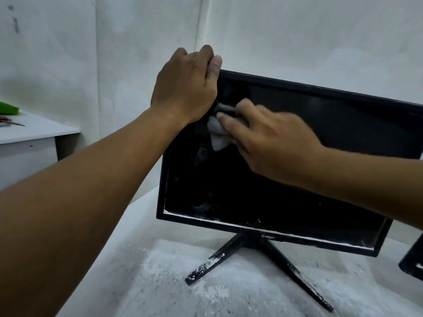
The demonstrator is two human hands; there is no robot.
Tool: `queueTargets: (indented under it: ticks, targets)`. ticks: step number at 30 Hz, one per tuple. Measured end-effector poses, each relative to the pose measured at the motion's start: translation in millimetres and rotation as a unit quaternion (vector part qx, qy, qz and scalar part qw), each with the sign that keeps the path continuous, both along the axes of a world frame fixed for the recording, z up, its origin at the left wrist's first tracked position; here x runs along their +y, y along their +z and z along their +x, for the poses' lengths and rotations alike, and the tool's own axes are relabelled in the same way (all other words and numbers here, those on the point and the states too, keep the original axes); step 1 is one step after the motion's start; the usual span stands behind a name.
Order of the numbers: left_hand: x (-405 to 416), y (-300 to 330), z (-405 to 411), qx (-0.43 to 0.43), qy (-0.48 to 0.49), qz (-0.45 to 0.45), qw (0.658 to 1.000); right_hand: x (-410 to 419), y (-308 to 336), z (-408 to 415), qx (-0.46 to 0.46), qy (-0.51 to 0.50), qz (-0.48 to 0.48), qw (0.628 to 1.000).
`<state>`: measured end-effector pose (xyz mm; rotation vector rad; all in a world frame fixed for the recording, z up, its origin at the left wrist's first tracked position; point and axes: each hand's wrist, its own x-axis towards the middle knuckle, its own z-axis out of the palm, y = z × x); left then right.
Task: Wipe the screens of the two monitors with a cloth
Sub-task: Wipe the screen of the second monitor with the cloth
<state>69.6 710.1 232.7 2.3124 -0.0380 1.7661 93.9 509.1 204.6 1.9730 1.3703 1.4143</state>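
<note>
A black monitor [263, 184] with a dark, dusty screen stands on a splayed black stand [249, 250] in the middle of the view. My left hand [185, 85] grips its top left corner. My right hand [267, 143] presses a crumpled grey cloth [217, 133] against the upper left part of the screen, just below my left hand. White dust lines the lower bezel and speckles the stand's legs. A corner of a second black monitor [412, 266] shows at the right edge.
The monitors stand on a white surface [174, 282] strewn with white powder. A white wall rises close behind. At the far left is a white table [34, 133] with a green object [9, 108] on it.
</note>
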Motion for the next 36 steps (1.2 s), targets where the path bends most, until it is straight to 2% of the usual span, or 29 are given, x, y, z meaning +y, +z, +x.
queueTargets:
  ticks: [2,4,6,7,8,12,14,16,20,22,26,28,30,32,34,36]
  targets:
    - [1.3,-0.5,1.6,0.007,0.003,-0.002,1.000,-5.9,-24.5,-5.2,-0.007,0.034,-0.067,0.997]
    - [3.2,-0.9,2.4,0.012,0.003,-0.005,1.000,-16.3,-55.5,-11.0,-0.008,0.067,-0.180,0.981]
    - [4.2,-2.0,2.1,0.007,-0.004,-0.005,1.000,-23.0,-75.6,-17.0,0.010,0.057,-0.290,0.955]
    - [4.4,-2.3,1.9,0.004,-0.011,-0.005,1.000,-22.9,-76.3,-17.7,0.009,0.053,-0.308,0.950]
    - [4.0,-2.3,1.7,0.001,-0.017,-0.003,1.000,-20.1,-71.1,-17.0,0.000,0.063,-0.291,0.955]
    - [-0.8,-2.5,1.7,-0.011,-0.013,-0.004,1.000,2.4,-33.7,-9.5,-0.017,0.050,-0.104,0.993]
    - [-1.2,-4.0,0.8,-0.014,-0.008,-0.008,1.000,5.7,-33.6,-10.0,-0.001,0.039,-0.073,0.997]
    - [0.3,-5.4,-0.6,-0.013,-0.013,-0.004,1.000,-1.4,-50.3,-12.5,-0.004,0.053,-0.115,0.992]
    - [3.6,-5.3,-2.2,-0.005,-0.019,-0.006,1.000,-23.7,-82.1,-14.5,0.008,0.057,-0.280,0.958]
    - [2.6,-4.1,-2.0,-0.003,-0.021,-0.002,1.000,-27.4,-79.1,-11.0,-0.005,0.068,-0.278,0.958]
    - [3.5,-1.4,-1.9,0.003,-0.007,0.012,1.000,-14.6,-41.1,-3.2,-0.043,0.065,-0.138,0.987]
    - [7.5,2.2,-2.9,0.011,0.005,0.020,1.000,-7.6,-11.5,0.6,-0.036,0.027,-0.039,0.998]
    - [14.1,5.8,-5.2,0.018,-0.005,0.016,1.000,-5.2,1.7,2.3,-0.013,-0.003,0.019,1.000]
    - [20.6,8.8,-6.9,0.025,-0.036,-0.012,0.999,-11.1,-7.9,4.3,-0.024,0.017,-0.024,0.999]
    - [25.2,10.9,-6.3,0.038,-0.084,-0.051,0.994,-22.5,-25.2,3.6,-0.048,0.043,-0.146,0.987]
    - [26.3,12.4,-5.8,0.042,-0.117,-0.078,0.989,-29.6,-24.7,2.6,-0.067,0.056,-0.217,0.972]
